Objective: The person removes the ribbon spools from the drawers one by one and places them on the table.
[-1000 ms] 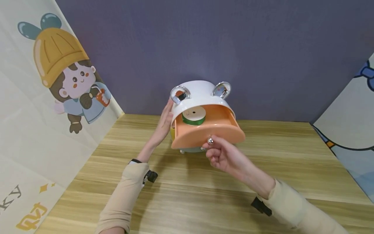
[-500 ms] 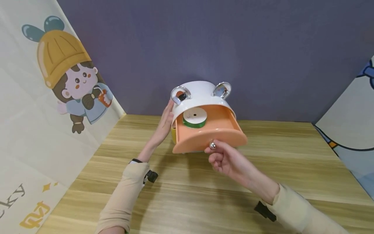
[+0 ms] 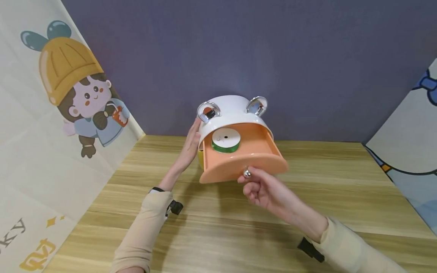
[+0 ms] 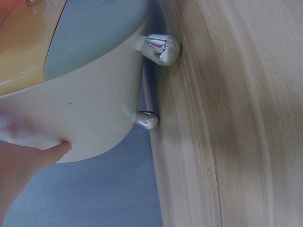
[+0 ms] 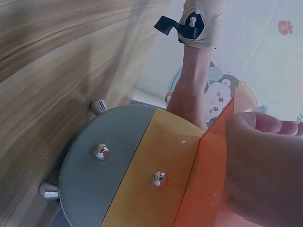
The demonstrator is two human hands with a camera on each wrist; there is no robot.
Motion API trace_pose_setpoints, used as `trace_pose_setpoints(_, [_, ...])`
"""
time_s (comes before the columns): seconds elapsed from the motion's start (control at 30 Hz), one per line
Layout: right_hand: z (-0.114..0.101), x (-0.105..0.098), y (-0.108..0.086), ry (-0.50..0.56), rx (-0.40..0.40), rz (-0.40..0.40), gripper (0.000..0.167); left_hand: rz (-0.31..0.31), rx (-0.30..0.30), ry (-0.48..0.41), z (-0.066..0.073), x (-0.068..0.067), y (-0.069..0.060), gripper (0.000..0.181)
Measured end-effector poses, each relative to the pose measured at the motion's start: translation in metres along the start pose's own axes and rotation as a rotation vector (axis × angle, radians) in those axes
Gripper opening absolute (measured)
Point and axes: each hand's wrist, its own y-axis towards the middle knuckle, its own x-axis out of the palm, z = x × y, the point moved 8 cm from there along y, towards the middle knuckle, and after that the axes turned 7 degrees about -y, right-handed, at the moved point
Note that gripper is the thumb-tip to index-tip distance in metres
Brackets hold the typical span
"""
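in the head view we see the right hand point(image 3: 268, 190) pinching the silver knob point(image 3: 247, 173) of the orange drawer point(image 3: 222, 169), which juts from the white cabinet point(image 3: 230, 109), a green-edged spool point(image 3: 226, 142) inside. the left hand point(image 3: 189, 150) rests straight-fingered against the cabinet's left side. in the left wrist view we find it touching the white wall, silver feet point(image 4: 164, 49) nearby. in the right wrist view we see the yellow drawer point(image 5: 165, 142) and grey-green drawer point(image 5: 94, 184).

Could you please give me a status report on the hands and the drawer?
Left grip rests against white box. Right grip pinches knob. Orange drawer open, ribbon roll inside. No obstruction seen.
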Motion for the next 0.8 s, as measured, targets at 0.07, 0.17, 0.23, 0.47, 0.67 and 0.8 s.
trace_pose_setpoints(0.07, [0.0, 0.001, -0.001, -0.001, 0.002, -0.004, 0.031, 0.0, -0.003, -0.001, 0.0, 0.0, 0.0, 0.056])
trace_pose_setpoints(0.17, [0.001, 0.002, -0.004, -0.004, -0.001, -0.011, 0.03, -0.003, -0.011, -0.002, 0.0, 0.0, 0.0, 0.057])
trace_pose_setpoints(0.23, [0.002, 0.002, -0.005, -0.004, -0.002, -0.014, 0.028, -0.006, -0.015, 0.0, 0.001, 0.0, 0.0, 0.057])
trace_pose_setpoints(0.47, [0.004, 0.004, -0.01, 0.006, -0.004, -0.026, 0.024, -0.003, -0.021, -0.004, 0.0, 0.0, -0.001, 0.057])
trace_pose_setpoints(0.67, [0.006, 0.004, -0.014, -0.001, 0.012, -0.022, 0.026, 0.008, -0.013, -0.006, -0.006, -0.001, 0.0, 0.056])
trace_pose_setpoints(0.8, [0.007, 0.005, -0.016, -0.01, 0.009, -0.026, 0.028, 0.023, 0.01, 0.006, -0.03, -0.004, 0.005, 0.061])
